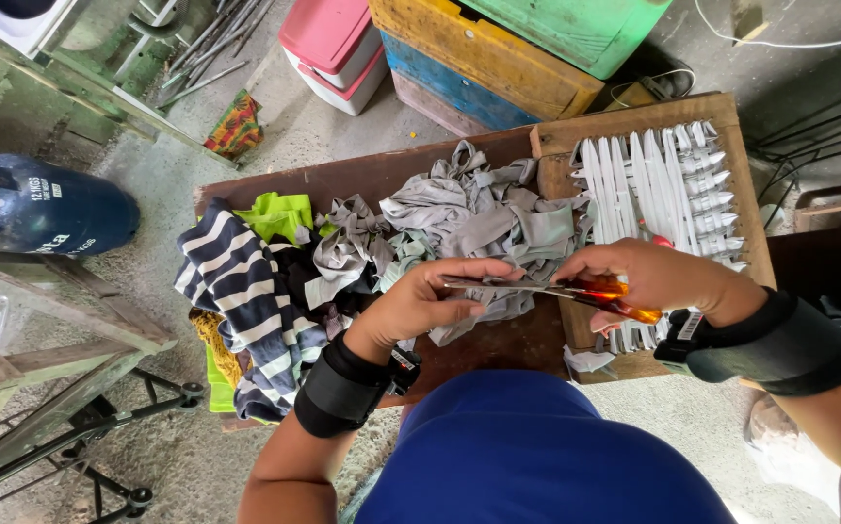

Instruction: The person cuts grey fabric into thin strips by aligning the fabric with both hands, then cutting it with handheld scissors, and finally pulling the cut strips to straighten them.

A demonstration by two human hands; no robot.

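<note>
Right hand (pixel 658 277) clenched around the orange handles of a pair of scissors (pixel 547 289), blades pointing toward the left hand (pixel 430 296), whose fingertips pinch the blade tips; whether a strip lies between them cannot be told. Just beyond the fingers lies a heap of grey fabric strips (pixel 469 218); farther left, a navy-and-white striped garment (pixel 246 291), apparently uncut. Beyond the right hand, a wooden frame (pixel 634 116) carries white strips (pixel 653 180) already strung across it, suggesting work partly done.
</note>
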